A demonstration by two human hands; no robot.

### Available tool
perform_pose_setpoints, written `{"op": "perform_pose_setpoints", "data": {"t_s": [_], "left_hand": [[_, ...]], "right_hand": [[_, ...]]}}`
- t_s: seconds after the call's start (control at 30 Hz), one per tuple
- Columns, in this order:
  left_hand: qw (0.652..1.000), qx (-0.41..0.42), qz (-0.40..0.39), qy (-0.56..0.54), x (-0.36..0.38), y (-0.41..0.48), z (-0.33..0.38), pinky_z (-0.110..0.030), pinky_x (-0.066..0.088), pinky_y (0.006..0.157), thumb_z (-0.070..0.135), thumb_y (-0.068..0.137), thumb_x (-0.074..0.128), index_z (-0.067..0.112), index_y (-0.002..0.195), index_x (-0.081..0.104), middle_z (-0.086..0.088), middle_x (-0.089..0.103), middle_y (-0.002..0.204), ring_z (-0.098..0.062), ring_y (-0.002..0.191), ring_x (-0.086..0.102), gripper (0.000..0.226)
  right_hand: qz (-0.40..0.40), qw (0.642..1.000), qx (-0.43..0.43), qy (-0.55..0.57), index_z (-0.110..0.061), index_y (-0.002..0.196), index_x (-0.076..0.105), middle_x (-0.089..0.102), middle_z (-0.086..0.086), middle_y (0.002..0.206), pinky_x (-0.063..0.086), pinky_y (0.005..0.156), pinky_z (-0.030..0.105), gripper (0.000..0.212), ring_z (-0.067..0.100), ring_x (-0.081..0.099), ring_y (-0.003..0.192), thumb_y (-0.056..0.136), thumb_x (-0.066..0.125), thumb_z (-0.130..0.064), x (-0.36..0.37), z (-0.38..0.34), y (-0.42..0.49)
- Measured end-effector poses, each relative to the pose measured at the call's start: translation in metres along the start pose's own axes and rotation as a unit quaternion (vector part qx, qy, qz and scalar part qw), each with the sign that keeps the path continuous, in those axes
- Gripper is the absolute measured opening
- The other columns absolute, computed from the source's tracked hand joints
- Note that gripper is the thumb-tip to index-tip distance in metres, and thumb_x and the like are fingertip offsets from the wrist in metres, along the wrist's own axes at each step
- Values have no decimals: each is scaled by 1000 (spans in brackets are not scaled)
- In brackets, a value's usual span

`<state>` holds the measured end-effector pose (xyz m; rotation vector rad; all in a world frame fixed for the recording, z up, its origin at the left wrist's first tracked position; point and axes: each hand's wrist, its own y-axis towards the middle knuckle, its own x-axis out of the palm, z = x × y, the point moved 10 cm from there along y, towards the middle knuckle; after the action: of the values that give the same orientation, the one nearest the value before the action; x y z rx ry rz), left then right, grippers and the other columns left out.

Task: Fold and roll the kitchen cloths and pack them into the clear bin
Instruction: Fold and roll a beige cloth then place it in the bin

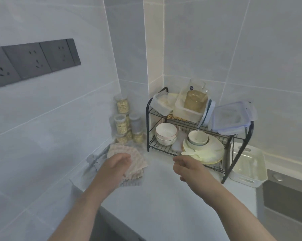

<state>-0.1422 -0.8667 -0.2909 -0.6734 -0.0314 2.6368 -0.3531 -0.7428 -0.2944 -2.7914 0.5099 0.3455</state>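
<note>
A pile of kitchen cloths (138, 161), pink-and-beige checked with a grey one at the bottom, lies on the white counter near the left wall. My left hand (116, 166) is over the pile with its fingers nearly straight; whether it touches the top cloth I cannot tell. My right hand (186, 168) hangs above the counter in front of the dish rack, fingers loosely curled and holding nothing. A clear bin (185, 111) stands on the rack's top shelf with a glass jug inside it. A smaller clear bin (159, 104) sits to its left.
The black wire dish rack (148, 122) holds bowls and plates on its lower shelf and a lidded box (232, 117) on top. Jars of grain (121, 121) are stacked in the corner. A white basket (247, 166) stands right of the rack. Sockets (31, 61) are on the left wall.
</note>
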Motion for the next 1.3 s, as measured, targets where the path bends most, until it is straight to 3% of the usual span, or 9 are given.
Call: {"op": "perform_pose_setpoints", "data": {"t_s": [0.07, 0.17, 0.43, 0.57, 0.77, 1.03, 1.13, 1.23, 1.3], "left_hand": [[995, 22, -15, 93, -4, 35, -10, -21, 39, 83, 39, 95, 51, 35, 122, 56, 19, 52, 123, -3, 109, 50, 28], [976, 63, -66, 200, -2, 90, -34, -27, 39, 97, 36, 94, 52, 32, 127, 56, 18, 49, 125, -8, 115, 50, 33], [921, 94, -236, 296, 33, 186, -158, -17, 35, 97, 28, 88, 62, 24, 123, 63, 6, 57, 131, -11, 118, 51, 35], [921, 97, -249, 283, 41, 195, -191, -33, 42, 100, 51, 69, 65, 31, 117, 66, 8, 55, 121, -15, 114, 50, 52], [928, 182, -189, 266, 43, 209, -198, -36, 51, 78, 33, 81, 69, 31, 94, 73, 14, 51, 94, -15, 92, 53, 14], [982, 79, -153, 73, 23, 225, -177, -12, 41, 59, 17, 92, 58, 33, 84, 61, 12, 63, 77, 4, 70, 57, 18], [984, 102, -136, 49, 12, 228, -167, -22, 46, 64, 19, 93, 57, 34, 84, 62, 8, 65, 79, -1, 71, 59, 18], [981, 134, -136, -23, 7, 227, -166, -33, 47, 78, 20, 86, 57, 33, 82, 66, 6, 68, 84, -7, 80, 62, 16], [980, 140, -107, -88, -2, 228, -172, -34, 44, 77, 16, 74, 52, 30, 77, 69, 7, 69, 78, -9, 78, 62, 22]], "right_hand": [[8, 1000, 18, 10, -29, 114, 58, 60, -7, 109, 50, 94, 39, 21, 15, 59, 95, 93, 56, -25, 18, 5, 26], [37, 998, 49, 28, -25, 117, 58, 61, -6, 101, 52, 87, 34, 24, 13, 57, 87, 93, 55, -24, 49, 17, 71], [76, 983, 161, 48, -21, 119, 59, 61, -6, 101, 50, 91, 36, 28, 12, 59, 89, 93, 51, -17, 149, 68, 167], [78, 977, 197, 27, -19, 120, 59, 63, -3, 96, 48, 68, 26, 30, 12, 56, 73, 93, 48, -16, 176, 92, 184], [73, 979, 186, -49, -23, 118, 60, 62, -8, 106, 45, 57, 12, 34, 14, 59, 77, 93, 43, -9, 189, 116, 204], [84, 985, -19, -149, -20, 100, 75, 65, -14, 94, 40, 70, 5, 19, -8, 56, 84, 87, 66, -9, 171, 103, 241], [93, 967, -121, -202, -19, 98, 76, 65, -14, 92, 36, 72, 5, 17, -3, 56, 76, 83, 71, -13, 163, 84, 253], [49, 914, -230, -332, -16, 109, 72, 68, 0, 105, 38, 86, 15, 32, 9, 56, 91, 78, 77, -20, 179, 68, 262], [51, 899, -277, -336, -12, 94, 75, 71, 3, 94, 45, 86, 26, 16, 12, 57, 89, 79, 74, -15, 184, 63, 264]]}}
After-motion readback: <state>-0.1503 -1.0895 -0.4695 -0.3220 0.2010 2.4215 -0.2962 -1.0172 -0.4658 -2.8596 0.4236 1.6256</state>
